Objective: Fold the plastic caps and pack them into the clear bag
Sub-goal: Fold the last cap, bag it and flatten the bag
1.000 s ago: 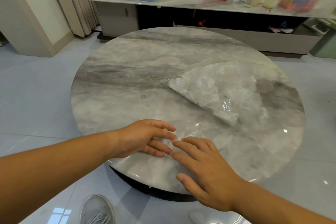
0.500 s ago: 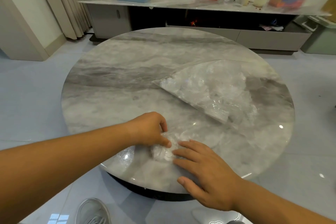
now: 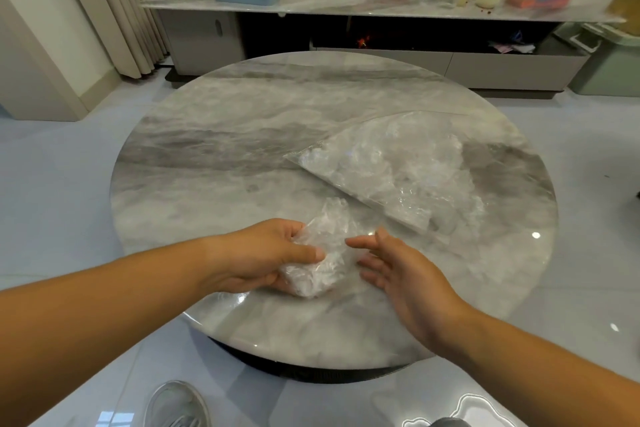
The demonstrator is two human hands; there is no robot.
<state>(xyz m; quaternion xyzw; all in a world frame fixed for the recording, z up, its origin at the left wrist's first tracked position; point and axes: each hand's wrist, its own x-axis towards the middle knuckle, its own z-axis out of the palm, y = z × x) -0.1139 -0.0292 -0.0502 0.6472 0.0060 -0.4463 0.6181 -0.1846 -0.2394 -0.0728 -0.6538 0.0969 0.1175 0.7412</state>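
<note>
While the left hand (image 3: 266,253) is gripping a crumpled plastic cap (image 3: 322,253) just above the table (image 3: 242,156), probably steadying it for folding, the right hand (image 3: 398,270) is hovering beside it, fingers spread. Beyond the right hand, the clear bag (image 3: 391,166) is lying flat, already holding caps.

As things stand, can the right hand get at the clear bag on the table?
Probably yes. The right hand is open and empty; the clear bag lies just beyond it on the table, nothing between them. The left hand grips the plastic cap off to the side.
</note>
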